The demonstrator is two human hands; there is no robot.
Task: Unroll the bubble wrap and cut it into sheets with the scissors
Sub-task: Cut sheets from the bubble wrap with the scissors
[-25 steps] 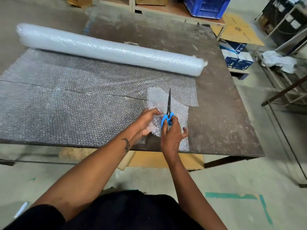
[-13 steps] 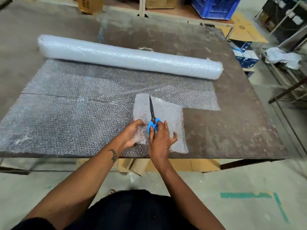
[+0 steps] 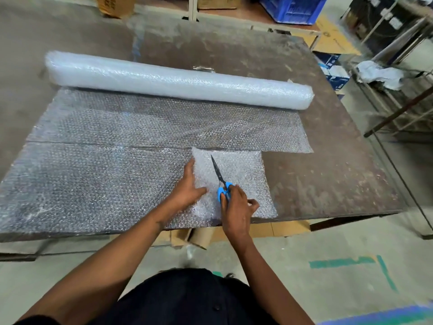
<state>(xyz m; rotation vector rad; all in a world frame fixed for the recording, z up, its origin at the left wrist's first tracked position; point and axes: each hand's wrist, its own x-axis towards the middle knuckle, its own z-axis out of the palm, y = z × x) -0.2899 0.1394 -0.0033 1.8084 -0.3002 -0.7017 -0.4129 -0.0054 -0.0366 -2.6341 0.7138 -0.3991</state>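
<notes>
My left hand [image 3: 187, 188] now spread flat on the bubble wrap [image 3: 105, 184], no longer pinching it, right hand [image 3: 236, 207] gripping scissors [image 3: 221, 181], handles half hidden, blades together, box [image 3: 114, 5] lettering unreadable

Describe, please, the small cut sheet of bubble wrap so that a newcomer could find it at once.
Start at the long bubble wrap roll across the table. Nearer the person, the small cut sheet lies under both hands and the scissors, whiter than the flat wrap around it.

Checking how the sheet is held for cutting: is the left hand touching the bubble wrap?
Touching. The head view shows the left hand lying flat, fingers spread, pressing on the bubble wrap beside the scissors.
</notes>
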